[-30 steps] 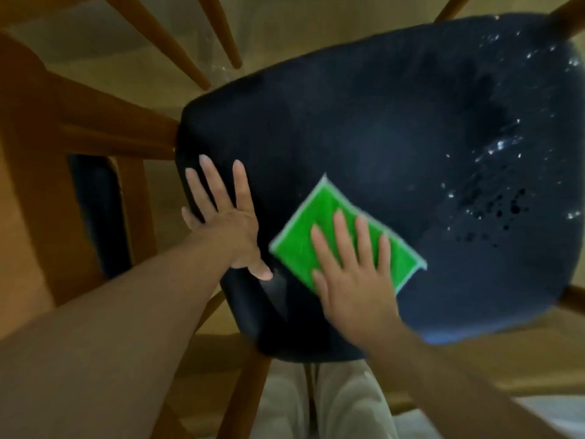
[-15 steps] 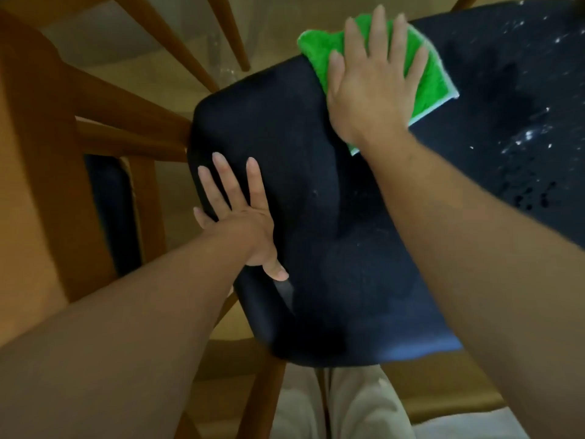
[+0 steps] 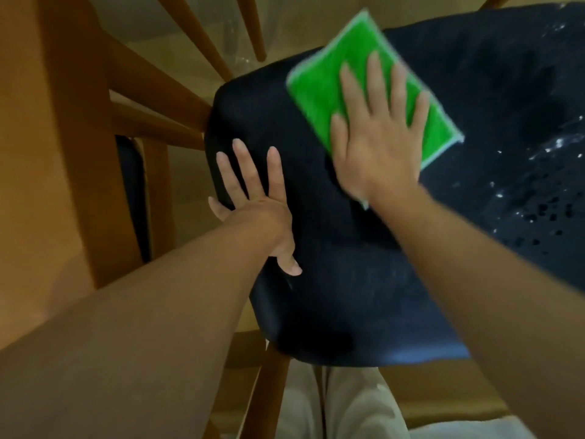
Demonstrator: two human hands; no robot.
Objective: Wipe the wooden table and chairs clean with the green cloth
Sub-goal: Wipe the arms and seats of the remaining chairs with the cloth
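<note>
While the right hand (image 3: 378,144) lies flat on the green cloth (image 3: 361,83), fingers straight and slightly spread, pressing it down rather than gripping it, the cloth sits on the far part of the dark seat pad (image 3: 364,264), toward its back edge. One cloth is in view: a rectangle of bright green, fuzzy pile with a thin pale border, its outline blurred. The left hand (image 3: 256,210) also lies open, palm down with fingers straight, resting on the near left edge of the same seat, thumb pointing back toward the person, holding nothing.

One seat pad is fully in view: a rounded, navy, smooth-looking cushion. White specks and dark droplet-like spots (image 3: 531,198) are scattered over its right side, well apart from the cloth. A sliver of a second dark cushion (image 3: 131,191) shows at the left behind wooden frame pieces.

Warm brown, smooth wood surrounds the seat: a broad plank-like piece (image 3: 63,137) at the left, two rails (image 3: 152,103) meeting the seat's left edge, and three slim round legs or spindles (image 3: 221,30) angling away at the top. Another wooden leg (image 3: 269,391) runs down below the seat's front. Pale trousers (image 3: 348,407) show beneath the front edge.
</note>
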